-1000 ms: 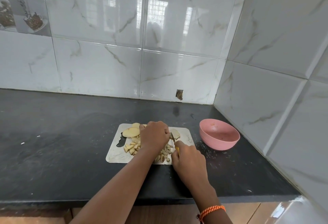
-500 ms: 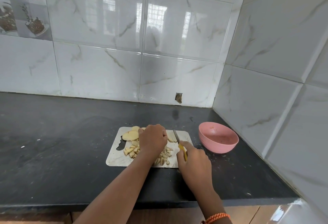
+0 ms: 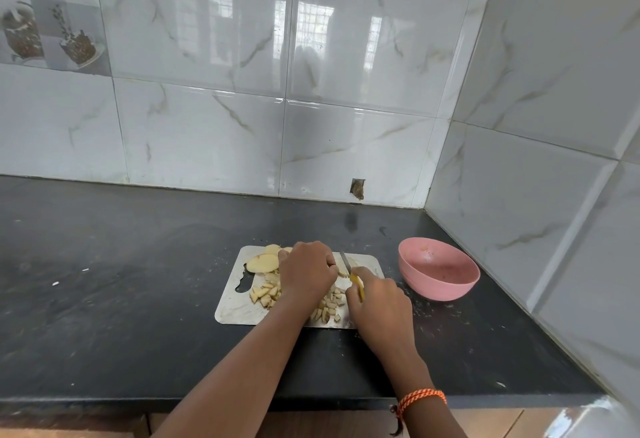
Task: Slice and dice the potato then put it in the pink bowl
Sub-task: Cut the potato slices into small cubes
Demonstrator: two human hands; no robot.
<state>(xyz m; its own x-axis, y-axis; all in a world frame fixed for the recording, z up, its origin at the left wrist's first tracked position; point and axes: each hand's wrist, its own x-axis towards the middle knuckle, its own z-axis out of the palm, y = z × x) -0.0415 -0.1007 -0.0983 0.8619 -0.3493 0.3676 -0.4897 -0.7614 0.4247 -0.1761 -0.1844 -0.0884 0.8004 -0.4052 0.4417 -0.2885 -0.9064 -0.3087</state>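
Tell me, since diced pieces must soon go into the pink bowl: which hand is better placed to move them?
Probably the right hand: it is nearer the pink bowl, though it holds the knife. The left hand holds potato farther away.

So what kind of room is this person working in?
Most likely a home kitchen: a black stone countertop set in a corner of glossy white marble-look wall tiles, with a steel chopping board carrying cut potato pieces.
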